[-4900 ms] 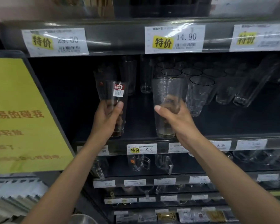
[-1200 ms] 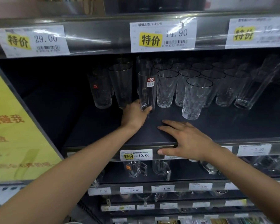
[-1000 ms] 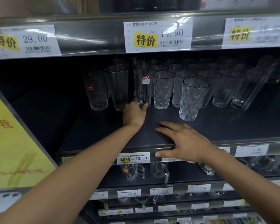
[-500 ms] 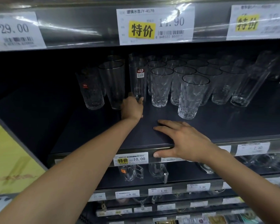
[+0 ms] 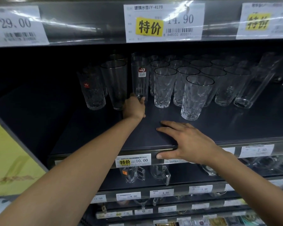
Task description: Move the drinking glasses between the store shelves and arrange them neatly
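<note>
One labelled glass (image 5: 140, 82) stands upright, base clasped in the left grip (image 5: 134, 109); the right grip (image 5: 186, 142) rests flat on the shelf (image 5: 243, 128).

On the shelf (image 5: 235, 128) before me, the left hand (image 5: 134, 108) grips the base of a narrow glass (image 5: 140, 79). Just left of it stands a wider glass (image 5: 115, 85), and left again an end glass (image 5: 92, 88). To the right, rows of glasses (image 5: 164, 87) run toward the back, with one lone glass (image 5: 196, 98) set forward of them. The right hand (image 5: 186, 142) lies flat on the shelf's front edge, near that lone glass. Mugs (image 5: 134, 174) sit on the lower shelf (image 5: 186, 178).
</note>
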A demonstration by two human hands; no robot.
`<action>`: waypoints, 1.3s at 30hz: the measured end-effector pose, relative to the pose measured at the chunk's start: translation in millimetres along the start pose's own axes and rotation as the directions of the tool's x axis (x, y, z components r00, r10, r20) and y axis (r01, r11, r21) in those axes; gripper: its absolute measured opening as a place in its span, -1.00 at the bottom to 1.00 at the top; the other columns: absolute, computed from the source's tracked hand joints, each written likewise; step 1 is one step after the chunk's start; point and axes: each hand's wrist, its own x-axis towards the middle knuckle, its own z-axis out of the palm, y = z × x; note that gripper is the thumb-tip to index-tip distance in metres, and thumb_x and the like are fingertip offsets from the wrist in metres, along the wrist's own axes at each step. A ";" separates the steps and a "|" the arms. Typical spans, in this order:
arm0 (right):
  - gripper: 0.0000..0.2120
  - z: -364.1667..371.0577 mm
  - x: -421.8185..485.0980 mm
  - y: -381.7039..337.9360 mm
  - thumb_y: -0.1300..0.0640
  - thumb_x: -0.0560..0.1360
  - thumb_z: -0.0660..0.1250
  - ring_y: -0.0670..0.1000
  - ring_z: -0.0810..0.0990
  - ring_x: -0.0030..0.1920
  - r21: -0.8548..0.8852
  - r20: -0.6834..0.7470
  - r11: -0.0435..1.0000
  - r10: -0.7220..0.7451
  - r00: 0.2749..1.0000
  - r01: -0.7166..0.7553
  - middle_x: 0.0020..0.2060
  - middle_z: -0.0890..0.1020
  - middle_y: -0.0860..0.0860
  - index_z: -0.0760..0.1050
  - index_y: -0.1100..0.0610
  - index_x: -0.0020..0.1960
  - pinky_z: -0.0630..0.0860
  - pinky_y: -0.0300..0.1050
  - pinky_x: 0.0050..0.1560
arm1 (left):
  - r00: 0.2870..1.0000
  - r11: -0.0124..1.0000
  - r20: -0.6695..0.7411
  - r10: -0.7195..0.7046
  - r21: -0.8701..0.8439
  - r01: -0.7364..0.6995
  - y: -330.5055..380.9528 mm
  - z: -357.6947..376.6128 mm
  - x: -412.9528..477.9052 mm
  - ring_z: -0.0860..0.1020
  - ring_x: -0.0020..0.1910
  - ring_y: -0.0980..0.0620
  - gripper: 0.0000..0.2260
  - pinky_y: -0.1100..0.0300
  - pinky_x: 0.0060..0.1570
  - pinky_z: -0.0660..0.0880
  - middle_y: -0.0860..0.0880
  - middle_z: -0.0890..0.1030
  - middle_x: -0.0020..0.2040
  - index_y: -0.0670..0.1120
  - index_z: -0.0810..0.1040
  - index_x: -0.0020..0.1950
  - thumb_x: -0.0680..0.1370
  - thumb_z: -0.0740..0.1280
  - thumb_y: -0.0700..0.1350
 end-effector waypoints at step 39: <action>-0.83 -13.5 -137.0 3.3 0.03 0.53 0.41 -0.20 0.66 0.05 0.829 -0.268 0.539 0.617 0.740 -0.149 -0.02 0.72 -0.15 0.65 -0.02 0.11 0.59 -0.19 0.11 | 0.900 0.828 0.385 0.203 -0.558 0.052 13.9 -91.4 -171.0 0.66 0.02 0.21 -0.89 0.24 0.12 0.47 0.10 0.72 -0.02 -0.02 0.68 0.02 0.57 0.36 -0.09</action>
